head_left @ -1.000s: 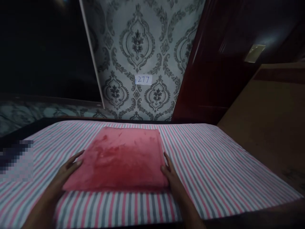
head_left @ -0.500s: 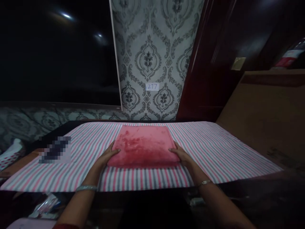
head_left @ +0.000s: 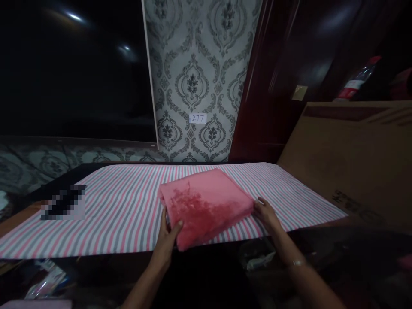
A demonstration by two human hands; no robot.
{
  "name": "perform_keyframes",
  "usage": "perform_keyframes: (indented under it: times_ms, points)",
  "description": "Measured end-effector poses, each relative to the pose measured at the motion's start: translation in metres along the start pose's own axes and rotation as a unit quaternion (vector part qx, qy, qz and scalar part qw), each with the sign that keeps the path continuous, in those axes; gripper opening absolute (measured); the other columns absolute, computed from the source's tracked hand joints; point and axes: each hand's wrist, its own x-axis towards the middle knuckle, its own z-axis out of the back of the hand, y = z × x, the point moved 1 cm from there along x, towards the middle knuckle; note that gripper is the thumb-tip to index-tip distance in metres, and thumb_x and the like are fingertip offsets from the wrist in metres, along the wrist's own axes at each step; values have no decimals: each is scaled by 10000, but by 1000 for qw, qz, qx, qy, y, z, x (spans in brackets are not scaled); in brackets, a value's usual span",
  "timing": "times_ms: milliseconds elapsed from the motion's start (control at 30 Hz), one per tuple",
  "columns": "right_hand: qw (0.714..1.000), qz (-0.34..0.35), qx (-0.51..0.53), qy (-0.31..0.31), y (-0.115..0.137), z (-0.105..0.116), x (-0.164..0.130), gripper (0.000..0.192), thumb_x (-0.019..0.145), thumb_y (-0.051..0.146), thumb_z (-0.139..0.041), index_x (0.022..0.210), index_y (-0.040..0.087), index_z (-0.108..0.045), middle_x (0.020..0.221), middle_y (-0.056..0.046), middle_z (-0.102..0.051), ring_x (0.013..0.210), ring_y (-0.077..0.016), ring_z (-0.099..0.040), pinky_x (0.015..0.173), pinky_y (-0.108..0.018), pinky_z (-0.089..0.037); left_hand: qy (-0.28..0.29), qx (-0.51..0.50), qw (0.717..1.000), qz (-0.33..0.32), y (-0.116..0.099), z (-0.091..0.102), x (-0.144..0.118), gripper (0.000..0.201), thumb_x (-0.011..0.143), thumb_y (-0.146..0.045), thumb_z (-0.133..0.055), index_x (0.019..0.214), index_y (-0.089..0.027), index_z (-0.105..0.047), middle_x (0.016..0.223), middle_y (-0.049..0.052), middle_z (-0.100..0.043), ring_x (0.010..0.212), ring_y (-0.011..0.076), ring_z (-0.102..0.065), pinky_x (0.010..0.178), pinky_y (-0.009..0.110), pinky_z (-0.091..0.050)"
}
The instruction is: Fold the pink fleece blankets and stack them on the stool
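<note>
A folded pink towel [head_left: 206, 201] with darker red rubbed patches lies turned at an angle on the striped cloth, its near left corner reaching past the cloth's front edge. My left hand [head_left: 169, 234] grips its left side, thumb on top and the other fingers partly hidden against the side. At the right corner, my right hand [head_left: 264, 212] holds the towel's edge, with one finger lifted off it. Pink, grey and white stripes run across the cloth [head_left: 119, 206] beneath.
A dark television screen [head_left: 74, 77] hangs at the left. On the right stands a cardboard box [head_left: 341, 159] with a bottle [head_left: 354, 83] on top. A paper label reading 277 [head_left: 197, 118] is on the patterned wall. A pixelated dark object [head_left: 64, 202] lies at the left.
The towel has turned from square-on to angled, its left side coming nearer and its right side swinging away. Both hands moved to the right with it. The view has shifted slightly right.
</note>
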Motion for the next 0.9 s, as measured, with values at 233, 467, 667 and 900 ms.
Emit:
perform_keyframes:
  times_ms: [233,467,667,900]
  points:
    - [954,-231,33,187,-40,-12,-106,596,663,620,-761,1057,190,-638,821,-106,-737,711,-252,-704,677,-383,-541,-14,15,1000,-4,-10,-21,-10,1013,785,-450,-759,1574,-402,-125,1613,0,-336,1445,246,-381,1144,366,-398]
    - [943,-248,129,182,-47,-48,-137,585,714,677,-718,1109,253,-645,1055,-81,-750,937,-282,-713,891,-470,-523,-42,40,998,25,20,-24,-41,1031,781,-500,-748,1579,-365,-109,1603,57,-348,1451,281,-367,1134,387,-417]
    - [981,-148,115,51,-41,-63,-135,761,695,545,-808,1352,364,-471,1211,-20,-700,1037,-273,-688,832,-422,-580,-52,62,997,3,42,-20,-45,1056,761,-515,-758,1582,-342,-117,1603,83,-344,1444,284,-381,1124,360,-421]
    - [997,-31,74,13,-63,-58,-96,915,658,489,-834,1445,298,-409,1234,-65,-687,1002,-263,-699,836,-415,-604,-55,19,998,-5,66,-16,-43,1137,694,-548,-801,1579,-280,-140,1544,155,-420,1400,317,-442,1115,401,-429]
